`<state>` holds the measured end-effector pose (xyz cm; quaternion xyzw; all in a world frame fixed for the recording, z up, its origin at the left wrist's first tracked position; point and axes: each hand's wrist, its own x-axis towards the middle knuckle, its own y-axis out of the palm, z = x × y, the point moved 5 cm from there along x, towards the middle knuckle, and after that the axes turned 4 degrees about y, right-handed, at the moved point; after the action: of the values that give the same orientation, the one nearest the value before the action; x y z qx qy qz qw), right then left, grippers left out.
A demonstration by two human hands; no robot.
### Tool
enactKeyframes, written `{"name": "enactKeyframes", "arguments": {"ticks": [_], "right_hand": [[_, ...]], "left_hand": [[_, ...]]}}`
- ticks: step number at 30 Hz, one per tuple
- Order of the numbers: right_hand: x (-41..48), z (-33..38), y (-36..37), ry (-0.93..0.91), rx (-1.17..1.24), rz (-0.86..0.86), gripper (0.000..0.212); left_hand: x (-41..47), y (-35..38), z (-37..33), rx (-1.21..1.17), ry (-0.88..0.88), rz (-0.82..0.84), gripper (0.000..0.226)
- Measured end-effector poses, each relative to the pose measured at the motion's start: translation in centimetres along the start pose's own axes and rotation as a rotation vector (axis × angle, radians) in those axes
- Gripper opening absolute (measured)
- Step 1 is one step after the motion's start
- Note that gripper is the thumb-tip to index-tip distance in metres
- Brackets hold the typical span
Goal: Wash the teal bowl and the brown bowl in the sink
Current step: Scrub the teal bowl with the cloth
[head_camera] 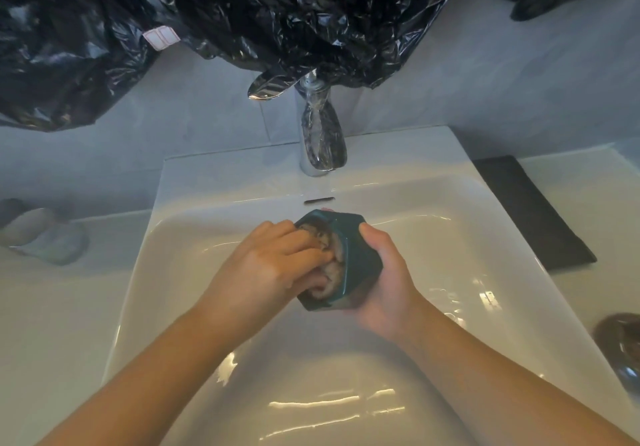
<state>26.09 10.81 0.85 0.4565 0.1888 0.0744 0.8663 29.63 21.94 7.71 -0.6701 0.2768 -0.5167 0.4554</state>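
So the right hand [384, 282] is gripping the tilted teal bowl [360, 234]. The left hand [270, 265] is hiding its fingertips inside, can't tell what they're holding. The brown bowl [620, 341] is getting cropped, blurry.

"What's over the sink [242, 168]?"

"The teal bowl [356, 258], tipped on its side above the basin. The right hand [388, 282] grips it from outside. The left hand [270, 269] has its fingers [304, 241] pushed inside."

"Holding a sponge?"

"Can't tell from here."

"And the brown bowl [620, 341]?"

"On the counter [585, 296] to the right, just beside the sink, well apart from both hands."
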Motion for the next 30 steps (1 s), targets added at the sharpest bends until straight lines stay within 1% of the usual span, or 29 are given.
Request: {"name": "enactKeyframes", "arguments": {"ticks": [2, 5, 7, 8, 9, 10, 12, 13, 14, 16, 17, 19, 20, 23, 26, 28, 30], "right_hand": [[0.0, 0.0, 0.1, -0.009, 0.004, 0.01, 0.062], [0.2, -0.2, 0.0, 0.01, -0.019, -0.021, 0.055], [0.1, -0.2, 0.0, 0.012, -0.025, -0.014, 0.054], [0.1, -0.1, 0.0, 0.006, -0.023, -0.008, 0.053], [0.0, 0.0, -0.1, -0.003, -0.021, -0.007, 0.052], [-0.1, 0.1, -0.1, -0.006, -0.017, -0.004, 0.053], [0.0, 0.2, 0.0, 0.001, -0.011, 0.009, 0.055], [0.0, 0.2, 0.0, 0.004, -0.018, 0.009, 0.056], [0.0, 0.2, 0.0, 0.008, -0.029, 0.002, 0.056], [0.0, 0.1, 0.0, 0.013, -0.029, -0.013, 0.054], [0.0, 0.2, 0.1, 0.01, -0.02, -0.018, 0.052], [-0.1, 0.2, 0.2, 0.0, -0.002, -0.016, 0.049], [-0.2, 0.3, 0.2, -0.007, -0.001, -0.008, 0.048], [-0.1, -0.1, 0.2, -0.007, -0.006, 0.001, 0.049], [0.0, -0.2, 0.3, 0.004, -0.034, 0.001, 0.047], [0.0, 0.0, 0.4, 0.002, -0.034, 0.007, 0.047], [0.0, 0.2, 0.2, -0.004, -0.011, 0.017, 0.048]], "left_hand": [[0.1, 0.3, 0.0, -0.011, -0.12, -0.063, 0.026], [0.3, 0.2, -0.1, -0.007, -0.279, -0.123, 0.036], [0.2, -0.4, -0.2, -0.002, -0.358, -0.138, 0.036], [0.1, -0.8, -0.4, -0.012, -0.366, -0.147, 0.033], [-0.1, -1.3, -0.6, -0.031, -0.334, -0.156, 0.028], [-0.1, -1.8, -0.8, -0.055, -0.257, -0.154, 0.023], [-0.1, -2.4, -1.3, -0.077, -0.045, -0.063, 0.016], [0.1, -2.4, -1.4, -0.061, 0.051, 0.011, 0.018], [0.2, -2.3, -1.4, -0.031, 0.11, 0.08, 0.022], [0.5, -1.8, -1.1, 0.035, 0.122, 0.143, 0.03], [0.8, -1.4, -1.1, 0.052, 0.094, 0.135, 0.029], [1.2, -0.8, -1.2, 0.047, 0.012, 0.077, 0.014], [1.4, -0.6, -1.0, 0.032, -0.047, 0.034, 0.015], [1.5, 0.0, 0.2, 0.036, -0.268, -0.06, 0.036], [1.4, -0.3, 0.9, 0.12, -0.414, -0.061, 0.044], [1.2, -1.1, 0.6, 0.093, -0.435, -0.067, 0.04], [0.8, -1.9, 0.1, -0.027, -0.321, -0.1, 0.025]]}}
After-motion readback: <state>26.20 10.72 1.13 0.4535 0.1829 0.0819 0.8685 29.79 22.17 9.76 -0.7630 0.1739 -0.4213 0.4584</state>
